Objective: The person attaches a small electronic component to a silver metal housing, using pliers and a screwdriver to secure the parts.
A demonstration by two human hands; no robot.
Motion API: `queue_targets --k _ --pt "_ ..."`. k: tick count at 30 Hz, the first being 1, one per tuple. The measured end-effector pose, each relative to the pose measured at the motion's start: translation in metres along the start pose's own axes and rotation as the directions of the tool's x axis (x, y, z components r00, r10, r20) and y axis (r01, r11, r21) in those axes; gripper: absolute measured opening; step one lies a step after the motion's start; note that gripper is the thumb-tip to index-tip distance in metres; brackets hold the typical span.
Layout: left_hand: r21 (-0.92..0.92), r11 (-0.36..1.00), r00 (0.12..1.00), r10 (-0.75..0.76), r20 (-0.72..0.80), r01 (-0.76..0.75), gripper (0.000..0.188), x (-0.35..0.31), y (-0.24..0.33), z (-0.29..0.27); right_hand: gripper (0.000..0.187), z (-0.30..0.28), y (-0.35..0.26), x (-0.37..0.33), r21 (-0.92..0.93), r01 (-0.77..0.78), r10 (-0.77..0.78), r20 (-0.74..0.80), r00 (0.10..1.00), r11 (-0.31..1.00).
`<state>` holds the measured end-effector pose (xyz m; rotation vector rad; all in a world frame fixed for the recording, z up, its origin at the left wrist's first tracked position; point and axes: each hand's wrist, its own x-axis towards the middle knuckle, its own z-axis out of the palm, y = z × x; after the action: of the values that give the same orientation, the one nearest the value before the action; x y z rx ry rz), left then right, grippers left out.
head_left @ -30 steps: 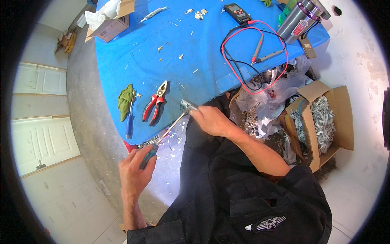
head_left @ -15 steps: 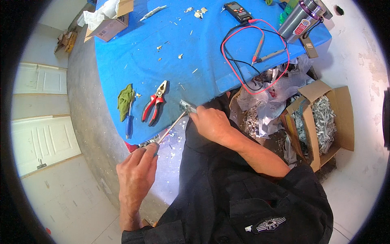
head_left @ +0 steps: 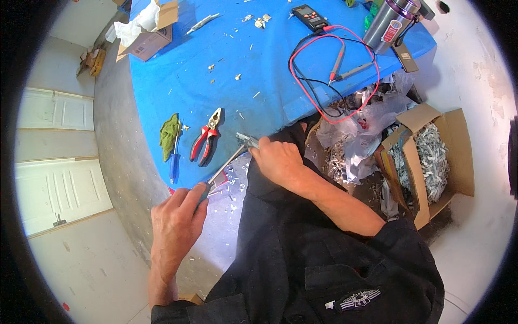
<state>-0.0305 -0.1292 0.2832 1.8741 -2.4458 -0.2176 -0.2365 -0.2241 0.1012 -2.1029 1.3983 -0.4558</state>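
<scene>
Left hand: fingers wrapped around the dark handle of a long-shafted screwdriver. Right hand: thumb and fingers pinching a small grey metal part at the table's near edge. Screwdriver tip at the part; contact detail too small to tell.

Progress: tip is up at the part, part held, not set down. Looks like mid-work; how much is done or left, can't tell.

Screwdriver long axis diagonal, handle near left, tip pointing far right. Part's long axis runs far left to near right, free end far left.

Left of the part on the blue-covered table: red-handled pliers, then blue-handled screwdriver beside green rag. Far right: multimeter.
</scene>
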Motion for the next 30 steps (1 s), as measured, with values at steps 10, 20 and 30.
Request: queue_targets --k 10,20,30 --pt "-0.12 0.983 0.99 -0.138 0.003 0.138 0.023 0.0 -0.002 0.002 0.039 0.006 0.032 0.007 0.566 -0.206 0.042 0.289 0.956 0.798" --pt "-0.167 0.967 0.975 -0.168 0.147 0.192 0.039 0.002 -0.012 0.0 0.041 0.007 0.028 0.005 0.411 -0.11 0.007 0.245 0.969 0.905" --pt "0.145 0.989 0.979 -0.053 0.196 0.024 0.042 0.009 0.008 -0.005 0.039 -0.002 0.019 0.003 0.301 -0.071 -0.003 0.238 0.971 0.951"
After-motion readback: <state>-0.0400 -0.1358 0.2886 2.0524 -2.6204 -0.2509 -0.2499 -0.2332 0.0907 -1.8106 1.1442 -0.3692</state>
